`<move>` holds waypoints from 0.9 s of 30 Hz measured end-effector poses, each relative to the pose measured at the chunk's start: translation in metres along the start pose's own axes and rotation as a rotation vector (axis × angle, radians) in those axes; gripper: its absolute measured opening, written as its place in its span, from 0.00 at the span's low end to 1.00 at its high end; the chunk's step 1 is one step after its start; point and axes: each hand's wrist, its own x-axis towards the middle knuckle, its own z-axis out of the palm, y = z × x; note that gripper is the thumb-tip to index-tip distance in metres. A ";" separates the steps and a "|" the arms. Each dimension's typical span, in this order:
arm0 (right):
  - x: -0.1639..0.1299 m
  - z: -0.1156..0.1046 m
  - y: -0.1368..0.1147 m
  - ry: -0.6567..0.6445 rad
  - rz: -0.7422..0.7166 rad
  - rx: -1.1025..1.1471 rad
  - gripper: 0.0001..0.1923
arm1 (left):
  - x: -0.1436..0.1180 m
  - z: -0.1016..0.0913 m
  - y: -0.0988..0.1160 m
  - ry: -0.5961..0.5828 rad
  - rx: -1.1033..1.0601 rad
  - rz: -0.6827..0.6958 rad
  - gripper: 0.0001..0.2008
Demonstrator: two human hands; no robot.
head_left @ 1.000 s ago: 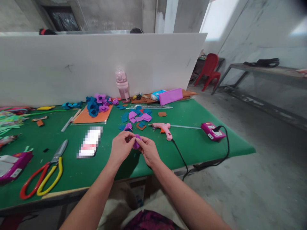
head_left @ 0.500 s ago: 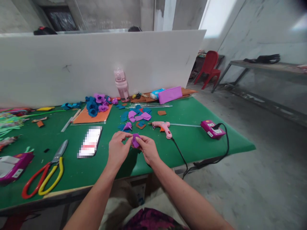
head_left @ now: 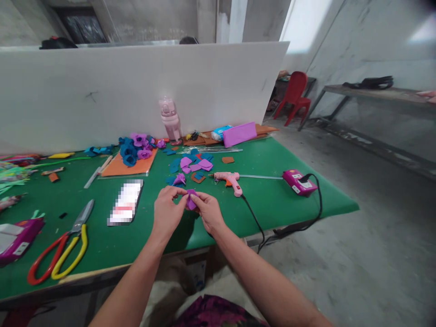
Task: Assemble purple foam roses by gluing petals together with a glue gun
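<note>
Between my two hands is a small purple petal piece, of felt or paper by its look. My left hand pinches its left edge with thumb and forefinger. On the other side my right hand grips it, thumb pressed on the front. Just beyond my fingers lies a partly formed purple flower. Loose purple petals and blue petals are scattered behind it. To the right rests a pink glue gun, a clear glue stick reaching out of its back.
Scissors with red and yellow handles and a phone lie to the left. Finished flowers sit on an orange sheet. A pink bottle stands against the white board. The glue gun's cord runs near a purple power socket.
The view has shifted slightly, so the table's things appear a little farther left. Both hands keep hold of the purple petal piece, which looks slightly turned.
</note>
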 end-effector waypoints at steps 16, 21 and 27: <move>-0.001 0.001 -0.002 -0.002 0.003 0.007 0.12 | 0.000 0.001 0.003 -0.005 -0.022 -0.002 0.04; -0.001 0.001 -0.001 -0.016 0.001 0.021 0.12 | -0.001 0.002 0.003 0.003 -0.056 -0.030 0.04; -0.001 0.000 -0.001 -0.026 0.002 0.024 0.13 | -0.001 0.002 0.007 -0.014 -0.086 -0.076 0.05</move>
